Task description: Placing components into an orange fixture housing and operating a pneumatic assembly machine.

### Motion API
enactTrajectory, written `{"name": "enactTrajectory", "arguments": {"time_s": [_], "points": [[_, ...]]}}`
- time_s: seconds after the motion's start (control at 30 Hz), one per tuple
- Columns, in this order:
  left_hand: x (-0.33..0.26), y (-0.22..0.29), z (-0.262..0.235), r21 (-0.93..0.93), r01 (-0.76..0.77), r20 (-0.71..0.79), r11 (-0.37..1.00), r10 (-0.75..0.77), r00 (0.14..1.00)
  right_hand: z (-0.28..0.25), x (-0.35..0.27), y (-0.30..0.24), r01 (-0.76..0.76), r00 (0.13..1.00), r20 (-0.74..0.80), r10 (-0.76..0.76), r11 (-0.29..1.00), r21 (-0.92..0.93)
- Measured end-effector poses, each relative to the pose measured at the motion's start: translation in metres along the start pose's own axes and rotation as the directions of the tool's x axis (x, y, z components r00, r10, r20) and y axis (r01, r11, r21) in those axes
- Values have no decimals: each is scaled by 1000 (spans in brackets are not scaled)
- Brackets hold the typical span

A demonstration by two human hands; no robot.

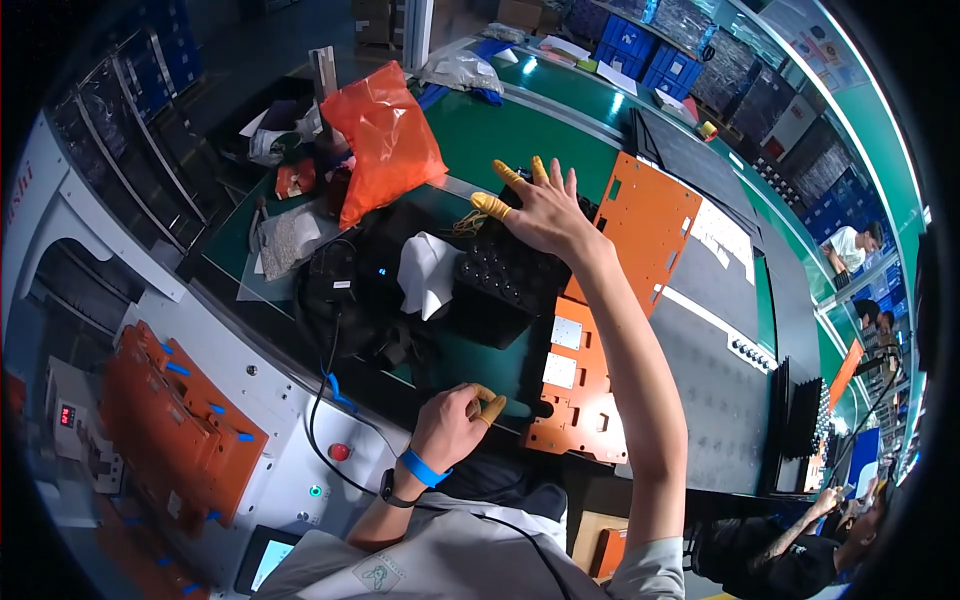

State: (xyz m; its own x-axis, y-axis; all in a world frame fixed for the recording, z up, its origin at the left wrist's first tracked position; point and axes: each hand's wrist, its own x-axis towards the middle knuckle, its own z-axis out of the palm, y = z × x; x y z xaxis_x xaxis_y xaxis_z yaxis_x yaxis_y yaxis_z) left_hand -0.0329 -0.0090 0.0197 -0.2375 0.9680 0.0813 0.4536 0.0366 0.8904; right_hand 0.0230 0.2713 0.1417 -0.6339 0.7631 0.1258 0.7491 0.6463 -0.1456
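My left hand (452, 428), with yellow finger covers, a blue wristband and a dark watch, is closed in a pinch near the bench's front edge. From its fingertips a slim pale-green tool (517, 408) with a black end reaches the lower corner of an orange plate (590, 400). Its exact kind is unclear. My right hand (548, 215), also in yellow finger covers, is stretched out with fingers apart, holding nothing. It is above the far end of a black box with rows of round knobs or holes (500, 278). Two pale square pieces (567, 331) lie on the plate.
A white crumpled cloth (425, 275) lies left of the black box. Beyond it stand an orange plastic bag (385, 140) and a bag of small parts (290, 240). Dark perforated panels (700, 390) lie right. A white machine with a red button (339, 452) stands left. Other people work far right.
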Motion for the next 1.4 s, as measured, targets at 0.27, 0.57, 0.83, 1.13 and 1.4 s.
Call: {"name": "enactTrajectory", "arguments": {"time_s": [0.27, 0.57, 0.83, 1.13, 1.4], "points": [[0, 0, -3, -18, 10, 20, 1000, -9, 1000, -4, 0, -2, 48, 998, -41, -47, 999, 25], [2, -10, 1, -127, 3, 31, 992, 1, 1000, -14, -11, 5, 57, 990, -134, -44, 993, 101], [5, 21, 3, -681, 154, 163, 716, -57, 985, -55, -103, 4, 277, 945, -247, -215, 927, 253], [10, 50, 38, -910, 352, 372, -220, -54, 927, -31, -257, 7, 325, 935, -73, -346, 760, 563], [10, 64, 70, -947, 310, 315, -87, -41, 948, 35, -307, 10, 140, 986, -69, -149, 546, 826]]}}
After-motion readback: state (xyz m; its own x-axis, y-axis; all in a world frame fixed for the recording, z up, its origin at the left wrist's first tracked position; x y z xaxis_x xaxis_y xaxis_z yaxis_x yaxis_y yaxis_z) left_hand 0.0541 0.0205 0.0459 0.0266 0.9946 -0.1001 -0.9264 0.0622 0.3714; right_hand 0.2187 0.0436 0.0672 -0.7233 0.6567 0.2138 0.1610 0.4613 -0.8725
